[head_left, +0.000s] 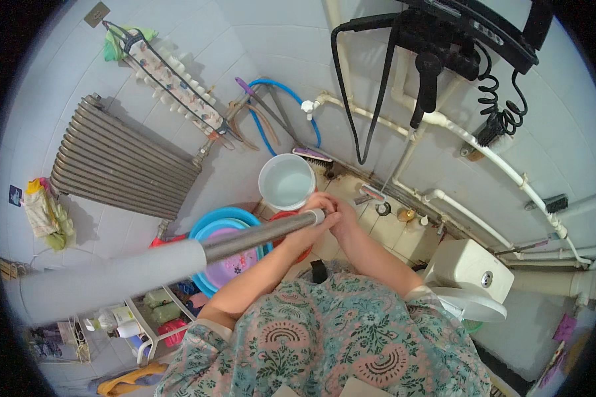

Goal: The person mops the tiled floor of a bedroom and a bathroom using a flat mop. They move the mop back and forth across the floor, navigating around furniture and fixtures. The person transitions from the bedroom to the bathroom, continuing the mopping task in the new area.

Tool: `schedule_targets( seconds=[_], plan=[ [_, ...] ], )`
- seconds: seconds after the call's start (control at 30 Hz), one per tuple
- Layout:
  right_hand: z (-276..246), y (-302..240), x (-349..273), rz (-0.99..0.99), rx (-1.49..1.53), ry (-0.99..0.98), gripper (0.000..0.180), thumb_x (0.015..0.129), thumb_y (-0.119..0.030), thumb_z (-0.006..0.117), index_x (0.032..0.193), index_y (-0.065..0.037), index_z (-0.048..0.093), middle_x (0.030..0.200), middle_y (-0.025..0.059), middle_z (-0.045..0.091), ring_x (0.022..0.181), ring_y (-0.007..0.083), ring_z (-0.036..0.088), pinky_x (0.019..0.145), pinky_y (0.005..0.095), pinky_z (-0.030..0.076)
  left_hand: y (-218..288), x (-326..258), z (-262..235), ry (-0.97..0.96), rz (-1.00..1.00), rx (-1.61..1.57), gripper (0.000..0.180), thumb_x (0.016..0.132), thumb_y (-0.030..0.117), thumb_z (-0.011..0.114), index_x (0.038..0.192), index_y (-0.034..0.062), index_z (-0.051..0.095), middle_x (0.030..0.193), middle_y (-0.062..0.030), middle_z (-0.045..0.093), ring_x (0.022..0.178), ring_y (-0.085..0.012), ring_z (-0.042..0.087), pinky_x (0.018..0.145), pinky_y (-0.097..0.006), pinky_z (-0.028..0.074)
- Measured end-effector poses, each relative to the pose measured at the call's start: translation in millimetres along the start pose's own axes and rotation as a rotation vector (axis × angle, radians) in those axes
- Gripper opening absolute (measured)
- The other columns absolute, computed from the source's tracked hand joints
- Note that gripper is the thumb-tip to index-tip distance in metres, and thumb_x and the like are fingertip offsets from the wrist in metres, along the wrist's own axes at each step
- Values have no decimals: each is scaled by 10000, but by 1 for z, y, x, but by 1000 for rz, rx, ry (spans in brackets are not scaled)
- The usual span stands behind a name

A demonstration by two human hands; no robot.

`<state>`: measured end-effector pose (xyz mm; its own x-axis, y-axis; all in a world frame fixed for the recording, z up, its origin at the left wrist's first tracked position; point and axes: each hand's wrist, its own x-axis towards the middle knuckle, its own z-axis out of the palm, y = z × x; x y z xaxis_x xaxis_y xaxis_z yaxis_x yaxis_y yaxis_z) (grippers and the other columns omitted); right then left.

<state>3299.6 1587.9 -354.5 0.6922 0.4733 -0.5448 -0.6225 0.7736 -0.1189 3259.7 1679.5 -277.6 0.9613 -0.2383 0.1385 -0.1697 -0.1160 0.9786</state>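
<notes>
A long metal pole with a thick white sleeve runs in from the lower left, ending in a white collar where my hands meet. My left hand is closed around that end, its wrist partly behind the pole. Pressed against it from the right, my right hand has its fingers curled in; what lies in them is hidden. Just beyond both hands stands a white bucket, with what looks like water inside. A red basin shows partly beneath my forearms.
Blue and purple basins are stacked left of my arms, below a wall radiator. A brush leans in the far corner near a blue hose. White pipes line the right wall, above a toilet tank. A wire rack stands lower left.
</notes>
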Motion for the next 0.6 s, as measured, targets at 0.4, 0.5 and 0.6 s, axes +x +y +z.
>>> schedule_targets(
  seconds=[0.4, 0.5, 0.6],
  plan=[
    [1, 1, -2, -143, 25, 401, 40, 819, -59, 425, 810, -20, 423, 774, 79, 446, 664, 184, 467, 593, 337, 445, 87, -18, -25, 57, 204, -392, 218, 784, 128, 580, 638, 48, 440, 622, -39, 504, 593, -142, 464, 739, -330, 422],
    [-9, -1, -12, -151, -14, 410, 71, 845, -96, 422, 836, -26, 417, 737, 69, 441, 640, 175, 465, 583, 330, 443, 86, -20, -19, -84, 297, -395, 223, 778, 114, 585, 632, 44, 432, 608, -37, 482, 584, -148, 449, 691, -327, 410],
    [-13, -3, -18, -216, -33, 427, 122, 872, -151, 430, 855, -32, 415, 711, 63, 439, 626, 173, 469, 571, 328, 441, 91, -20, -13, -108, 309, -404, 231, 778, 109, 587, 626, 43, 424, 597, -31, 462, 566, -146, 423, 677, -331, 398]
  ],
)
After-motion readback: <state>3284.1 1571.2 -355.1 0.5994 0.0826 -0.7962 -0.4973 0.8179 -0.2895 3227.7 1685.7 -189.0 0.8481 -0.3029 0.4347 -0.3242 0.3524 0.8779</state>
